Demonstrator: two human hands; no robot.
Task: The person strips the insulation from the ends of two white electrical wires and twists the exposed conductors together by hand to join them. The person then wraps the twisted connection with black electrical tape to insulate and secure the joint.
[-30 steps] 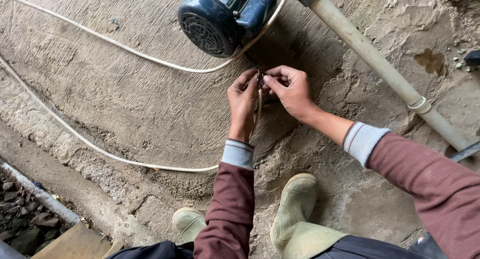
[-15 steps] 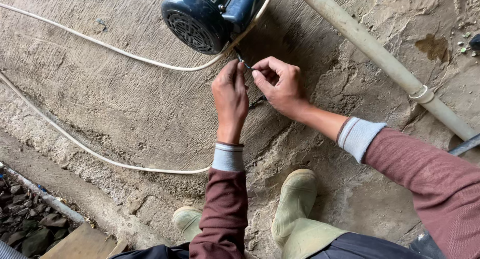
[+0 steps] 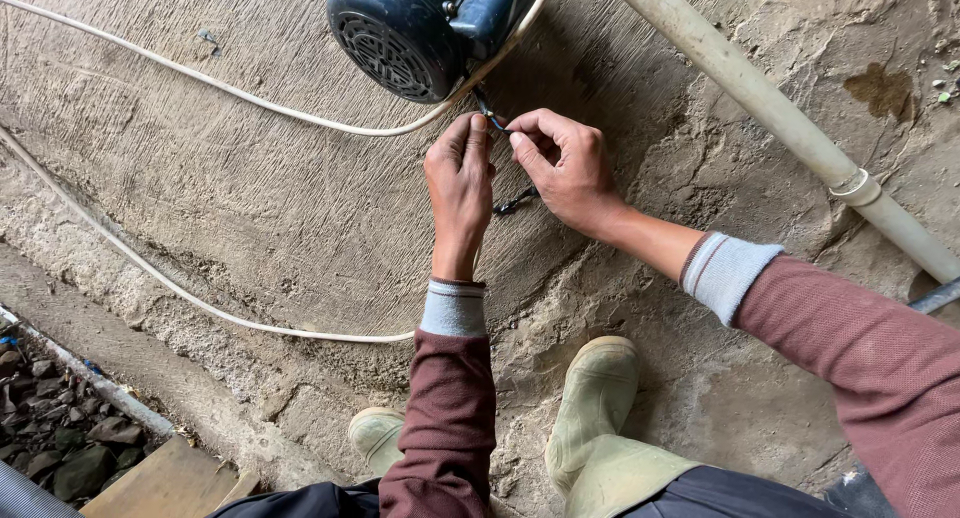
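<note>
Together, left hand (image 3: pixel 458 183) and right hand (image 3: pixel 566 168) pinch dark wires (image 3: pixel 497 124) — knuckles up.

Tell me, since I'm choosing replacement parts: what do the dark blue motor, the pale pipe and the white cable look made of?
Dark blue motor: seemingly painted metal, glossy, with a grilled fan cover. Pale cream pipe: likely plastic, matte, dirt-smudged, with a collar joint. Thin white cable: flexible plastic-like sheath, curving loosely over the concrete.

The top edge is cutting off my blue motor (image 3: pixel 425 28) and the pale pipe (image 3: pixel 760 93). My fingers (image 3: pixel 478 138) are hiding most of the thin dark wire (image 3: pixel 512 200); its ends are too small to tell.
</note>
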